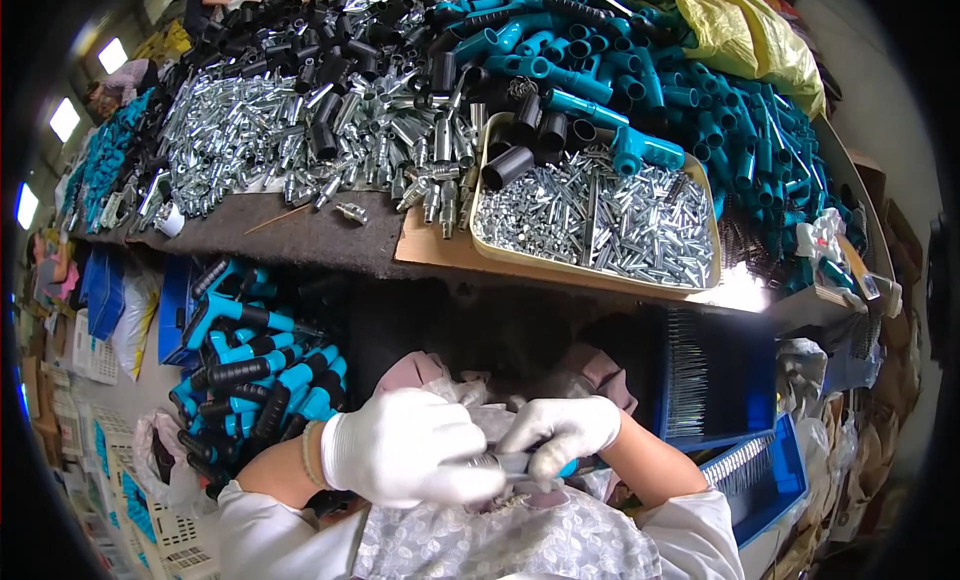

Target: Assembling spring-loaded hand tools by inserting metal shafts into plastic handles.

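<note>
Both gloved hands, left hand [405,447] and right hand [560,432], are pinching a teal-and-silver handle [522,466], fingers curled tightly around it.

Two hands in white gloves, the left hand [405,447] and the right hand [560,432], meet on one teal-handled metal tool [520,467]. Above them sits one tan tray [520,258] of shiny metal pins, too many to count. One yellow plastic bag [740,30] lies far up right.

Workbench [440,248] bears metal tubes [250,130]; teal handles [700,90]; beige tray [598,268].
</note>
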`<control>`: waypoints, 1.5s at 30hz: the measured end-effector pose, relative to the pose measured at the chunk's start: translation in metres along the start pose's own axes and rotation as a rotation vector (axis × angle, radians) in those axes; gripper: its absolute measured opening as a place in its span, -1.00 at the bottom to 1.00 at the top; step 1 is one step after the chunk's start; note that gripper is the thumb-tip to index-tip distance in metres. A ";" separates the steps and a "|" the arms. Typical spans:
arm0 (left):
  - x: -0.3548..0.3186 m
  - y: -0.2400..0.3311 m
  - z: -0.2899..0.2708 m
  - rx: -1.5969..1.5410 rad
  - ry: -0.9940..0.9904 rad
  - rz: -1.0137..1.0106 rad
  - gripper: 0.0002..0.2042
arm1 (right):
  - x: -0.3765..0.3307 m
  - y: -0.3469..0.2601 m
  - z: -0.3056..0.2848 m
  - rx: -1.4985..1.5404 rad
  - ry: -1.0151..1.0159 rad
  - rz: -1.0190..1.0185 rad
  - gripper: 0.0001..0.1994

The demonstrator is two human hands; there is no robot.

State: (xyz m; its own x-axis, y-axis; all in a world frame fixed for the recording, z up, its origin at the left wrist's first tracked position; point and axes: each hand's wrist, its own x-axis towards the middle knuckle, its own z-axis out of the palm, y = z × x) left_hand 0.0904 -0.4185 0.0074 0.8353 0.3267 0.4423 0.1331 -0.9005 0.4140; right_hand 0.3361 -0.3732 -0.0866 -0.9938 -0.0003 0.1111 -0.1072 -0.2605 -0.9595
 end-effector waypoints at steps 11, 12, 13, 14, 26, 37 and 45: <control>-0.055 -0.025 0.055 0.010 0.263 -0.406 -0.32 | 0.007 -0.048 -0.008 0.501 1.134 -0.994 -0.76; -0.063 -0.020 0.058 0.070 0.322 -0.400 -0.44 | -0.004 -0.032 -0.016 0.515 1.265 -0.958 -0.65; -0.069 -0.018 0.060 0.068 0.292 -0.464 -0.47 | -0.003 -0.007 -0.019 0.507 1.320 -0.781 -0.59; -0.072 -0.016 0.062 0.065 0.266 -0.522 -0.50 | 0.006 0.019 -0.019 0.796 1.312 -0.762 -0.59; -0.059 -0.065 0.149 -0.144 0.046 -1.049 -0.50 | -0.013 0.451 -0.201 -0.604 0.775 0.862 -0.37; -0.070 -0.083 0.181 -0.130 0.077 -1.192 -0.53 | 0.007 0.486 -0.210 -0.736 0.679 0.999 -0.35; -0.022 -0.111 0.199 -0.009 0.108 -1.208 -0.53 | -0.038 0.534 -0.234 -1.096 0.879 0.923 -0.72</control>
State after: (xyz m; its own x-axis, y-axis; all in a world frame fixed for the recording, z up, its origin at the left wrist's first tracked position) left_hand 0.1633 -0.3829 -0.2070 0.1267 0.9775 -0.1686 0.7918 0.0027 0.6108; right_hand 0.3102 -0.2869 -0.6642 -0.4044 0.8417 -0.3578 0.8880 0.2677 -0.3738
